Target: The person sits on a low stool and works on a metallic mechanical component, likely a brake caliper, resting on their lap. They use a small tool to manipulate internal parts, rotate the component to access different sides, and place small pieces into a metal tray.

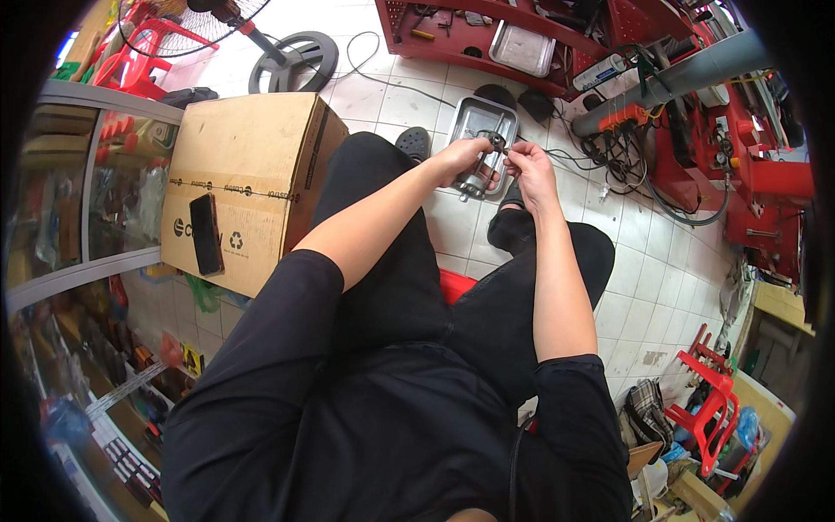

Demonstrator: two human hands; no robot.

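Observation:
My left hand (464, 163) is closed round a grey metal part (474, 184) with a rounded body and small lugs at its lower end. The part is held above a shallow silver metal tray (511, 119) on the floor between my feet. Close against the part's upper end, my right hand (534, 172) pinches with thumb and fingertips. Whatever lies in that pinch is too small to name. My fingers hide some of the metal part.
A cardboard box (243, 139) stands at my left with a black phone (206, 233) on top. Beyond are a fan base (294, 63) and a red tool cart (444, 43). Red machinery (774, 183) and cables stand right; a red plastic chair (709, 409) is lower right.

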